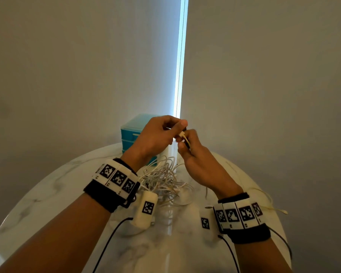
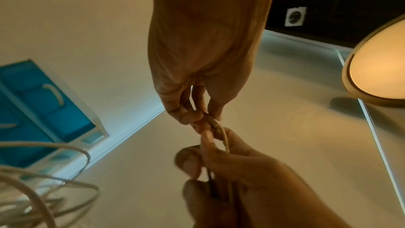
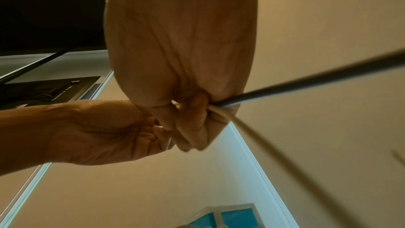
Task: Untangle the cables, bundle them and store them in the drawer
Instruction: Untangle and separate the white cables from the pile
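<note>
Head view, centre of frame: my left hand and right hand meet above the counter, both pinching the end of one white cable near its pale connector. The left wrist view shows my left fingers pressed together on that tip, while the right fingers curl round the same strand and a thin dark cable that runs toward the right edge of the right wrist view. The tangled white cables lie heaped on the counter below the hands, in the lower centre of the frame; one loose strand trails to the right edge of the counter. The blue drawer unit stands behind the hands, its drawers seemingly closed.

I judge the step in hand to be freeing one end from the knot. To do it well I would keep the pinch close to the connector, feed the end back through each loop, and avoid pulling taut, which would likely tighten the heap.

Materials: cables thin, round, springy, smooth-sheathed; counter round, glossy, marble-veined; drawers translucent blue plastic with pale curved handles
</note>
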Tool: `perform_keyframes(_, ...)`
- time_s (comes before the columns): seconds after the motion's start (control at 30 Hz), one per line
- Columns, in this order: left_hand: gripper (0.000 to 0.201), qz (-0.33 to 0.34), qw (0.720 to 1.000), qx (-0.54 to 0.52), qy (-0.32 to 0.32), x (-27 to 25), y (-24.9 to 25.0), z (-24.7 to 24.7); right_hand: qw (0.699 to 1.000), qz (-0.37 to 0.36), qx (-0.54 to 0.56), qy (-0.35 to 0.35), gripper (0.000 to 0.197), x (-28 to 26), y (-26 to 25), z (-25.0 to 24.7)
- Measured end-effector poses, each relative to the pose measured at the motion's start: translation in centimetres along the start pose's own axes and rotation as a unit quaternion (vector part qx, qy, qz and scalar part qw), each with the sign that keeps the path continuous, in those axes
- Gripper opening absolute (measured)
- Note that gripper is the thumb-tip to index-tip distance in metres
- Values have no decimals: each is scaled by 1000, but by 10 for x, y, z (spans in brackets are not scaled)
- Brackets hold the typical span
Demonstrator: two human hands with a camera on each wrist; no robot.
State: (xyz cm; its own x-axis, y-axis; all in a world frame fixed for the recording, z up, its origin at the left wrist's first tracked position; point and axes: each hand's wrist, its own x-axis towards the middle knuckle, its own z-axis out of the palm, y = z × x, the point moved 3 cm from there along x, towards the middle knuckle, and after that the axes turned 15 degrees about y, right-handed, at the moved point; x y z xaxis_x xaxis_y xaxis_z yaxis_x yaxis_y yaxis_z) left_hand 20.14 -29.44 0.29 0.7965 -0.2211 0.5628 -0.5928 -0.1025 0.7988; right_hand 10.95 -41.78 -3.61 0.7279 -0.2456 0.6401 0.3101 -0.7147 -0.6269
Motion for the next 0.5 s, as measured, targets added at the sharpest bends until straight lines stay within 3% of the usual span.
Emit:
perform_keyframes(0.2, 30, -66, 997, -36, -14, -3, -4, -3, 995, 83, 34, 41, 25, 2, -6, -7)
perform_keyframes(0.4, 41, -86, 992, -71, -57, -9, 3, -8, 991, 129, 27, 29, 23, 5, -8, 0)
perform_keyframes(0.5, 25, -55, 996, -64, -22, -12, 8, -12, 990, 132, 19, 46, 18, 10, -10, 5)
